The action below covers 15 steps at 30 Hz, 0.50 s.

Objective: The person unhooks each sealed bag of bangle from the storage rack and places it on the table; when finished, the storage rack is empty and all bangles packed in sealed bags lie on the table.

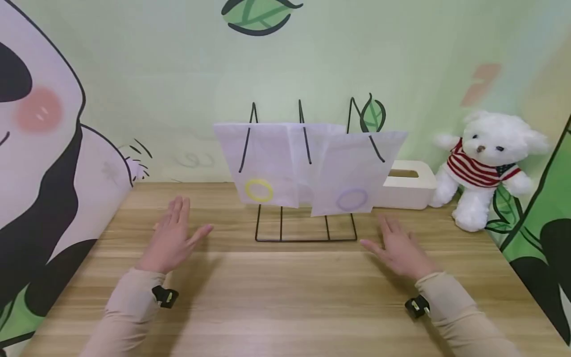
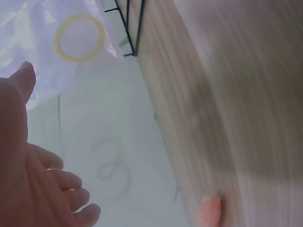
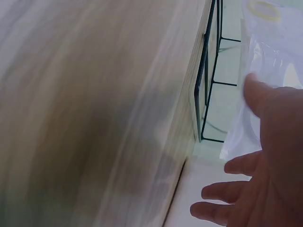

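Observation:
A black wire rack (image 1: 306,241) stands on the table with white bags hanging from its hooks. The left bag (image 1: 267,153) bears a yellow ring (image 1: 258,190), and the right bag (image 1: 352,166) a pale purple ring (image 1: 352,199). Between them a middle bag (image 1: 327,128) is partly hidden. To the left of the rack, my left hand (image 1: 171,238) hovers over the table, fingers straight and thumb spread. My right hand (image 1: 403,250) is held out likewise at the rack's right. Neither hand holds anything. Beside the left hand lies a small orange-pink object (image 2: 209,211), its kind unclear.
A white tissue box (image 1: 408,191) stands behind the right hand, right of the rack. Farther right sits a white teddy bear (image 1: 486,163) in a striped shirt. The wooden table (image 1: 285,297) ends at a painted green wall (image 1: 178,89).

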Each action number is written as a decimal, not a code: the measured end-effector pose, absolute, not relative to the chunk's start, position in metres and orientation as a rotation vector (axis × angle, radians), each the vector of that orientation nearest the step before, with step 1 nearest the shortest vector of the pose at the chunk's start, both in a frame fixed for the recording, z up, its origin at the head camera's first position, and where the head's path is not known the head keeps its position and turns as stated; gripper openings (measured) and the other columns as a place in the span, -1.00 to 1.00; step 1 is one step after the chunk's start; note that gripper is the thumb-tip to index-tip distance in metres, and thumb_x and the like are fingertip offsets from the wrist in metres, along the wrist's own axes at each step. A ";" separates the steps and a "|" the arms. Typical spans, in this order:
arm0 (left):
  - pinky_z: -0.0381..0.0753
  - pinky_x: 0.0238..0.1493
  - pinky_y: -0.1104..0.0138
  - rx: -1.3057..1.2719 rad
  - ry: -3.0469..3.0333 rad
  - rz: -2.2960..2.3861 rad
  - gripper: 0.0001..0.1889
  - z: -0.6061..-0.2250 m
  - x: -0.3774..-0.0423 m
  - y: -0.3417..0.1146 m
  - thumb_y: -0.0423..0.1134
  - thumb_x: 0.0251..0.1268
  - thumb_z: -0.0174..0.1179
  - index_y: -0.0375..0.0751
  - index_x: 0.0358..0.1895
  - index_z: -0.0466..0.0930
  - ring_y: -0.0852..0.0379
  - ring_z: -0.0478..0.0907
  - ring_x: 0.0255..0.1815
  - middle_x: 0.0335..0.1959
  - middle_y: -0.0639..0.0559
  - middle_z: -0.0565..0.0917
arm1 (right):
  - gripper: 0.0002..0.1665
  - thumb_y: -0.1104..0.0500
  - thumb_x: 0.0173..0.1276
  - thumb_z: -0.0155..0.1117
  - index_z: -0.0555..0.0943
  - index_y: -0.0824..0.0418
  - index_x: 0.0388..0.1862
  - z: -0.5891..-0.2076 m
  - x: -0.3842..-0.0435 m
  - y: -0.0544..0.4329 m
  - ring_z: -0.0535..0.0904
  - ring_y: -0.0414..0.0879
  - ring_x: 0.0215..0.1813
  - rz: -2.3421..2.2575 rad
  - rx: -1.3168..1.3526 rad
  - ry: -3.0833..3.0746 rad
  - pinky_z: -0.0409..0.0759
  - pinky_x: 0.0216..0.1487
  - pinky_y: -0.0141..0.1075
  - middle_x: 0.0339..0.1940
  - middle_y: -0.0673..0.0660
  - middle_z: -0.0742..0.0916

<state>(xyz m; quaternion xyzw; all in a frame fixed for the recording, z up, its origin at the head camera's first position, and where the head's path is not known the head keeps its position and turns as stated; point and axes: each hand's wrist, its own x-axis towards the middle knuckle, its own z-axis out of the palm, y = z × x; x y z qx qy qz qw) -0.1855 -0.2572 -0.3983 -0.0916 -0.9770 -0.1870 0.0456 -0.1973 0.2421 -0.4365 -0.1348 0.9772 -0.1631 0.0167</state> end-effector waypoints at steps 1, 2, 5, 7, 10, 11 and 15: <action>-0.23 0.37 -0.30 -0.277 -2.982 -0.589 -0.02 -0.399 -0.187 -0.255 0.29 0.44 -0.17 -0.41 0.50 -0.40 -0.29 -0.42 0.52 0.52 -0.34 -0.38 | 0.06 -0.34 0.45 -0.05 -0.02 0.46 0.51 -0.439 -0.197 0.241 0.01 0.46 0.45 -0.521 -0.423 3.028 -0.05 0.24 0.50 0.46 0.54 0.13; -0.23 0.38 -0.30 -0.276 -2.979 -0.605 -0.02 -0.400 -0.188 -0.254 0.29 0.45 -0.17 -0.40 0.51 -0.41 -0.29 -0.41 0.52 0.52 -0.34 -0.38 | 0.04 -0.32 0.45 -0.03 0.00 0.47 0.50 -0.440 -0.197 0.239 0.02 0.45 0.45 -0.532 -0.429 3.021 -0.05 0.25 0.49 0.46 0.54 0.14; -0.19 0.39 -0.27 -0.254 -2.975 -0.654 -0.01 -0.401 -0.191 -0.251 0.31 0.43 -0.18 -0.35 0.51 -0.44 -0.31 -0.36 0.52 0.52 -0.33 -0.38 | 0.01 -0.26 0.46 0.02 0.04 0.49 0.48 -0.446 -0.198 0.234 0.04 0.47 0.44 -0.570 -0.464 3.003 -0.01 0.26 0.47 0.44 0.58 0.16; -0.16 0.42 -0.22 -0.236 -2.963 -0.710 -0.02 -0.401 -0.191 -0.250 0.29 0.44 -0.16 -0.34 0.52 -0.46 -0.33 -0.32 0.52 0.52 -0.32 -0.39 | -0.01 -0.24 0.46 0.03 0.07 0.51 0.47 -0.448 -0.200 0.231 0.05 0.47 0.44 -0.592 -0.483 2.994 0.00 0.27 0.46 0.43 0.58 0.17; -0.14 0.43 -0.20 -0.208 -2.923 -0.817 -0.03 -0.399 -0.192 -0.247 0.26 0.45 -0.14 -0.31 0.52 -0.46 -0.34 -0.28 0.52 0.53 -0.29 -0.39 | -0.02 -0.24 0.47 0.02 0.07 0.52 0.46 -0.451 -0.202 0.227 0.03 0.47 0.44 -0.618 -0.482 2.977 -0.01 0.28 0.44 0.43 0.58 0.16; -0.13 0.43 -0.19 -0.205 -2.900 -0.859 -0.04 -0.397 -0.192 -0.246 0.25 0.45 -0.13 -0.31 0.53 -0.45 -0.34 -0.26 0.52 0.54 -0.30 -0.37 | -0.02 -0.24 0.47 0.02 0.06 0.53 0.46 -0.452 -0.203 0.226 0.02 0.46 0.45 -0.632 -0.476 2.973 -0.02 0.29 0.44 0.44 0.58 0.15; -0.10 0.43 -0.19 -0.204 -2.800 -1.003 -0.08 -0.393 -0.196 -0.239 0.18 0.47 -0.07 -0.32 0.54 -0.36 -0.30 -0.21 0.53 0.55 -0.33 -0.24 | 0.00 -0.26 0.47 0.01 0.07 0.54 0.45 -0.458 -0.209 0.224 0.01 0.45 0.46 -0.672 -0.483 2.974 -0.02 0.35 0.36 0.45 0.58 0.14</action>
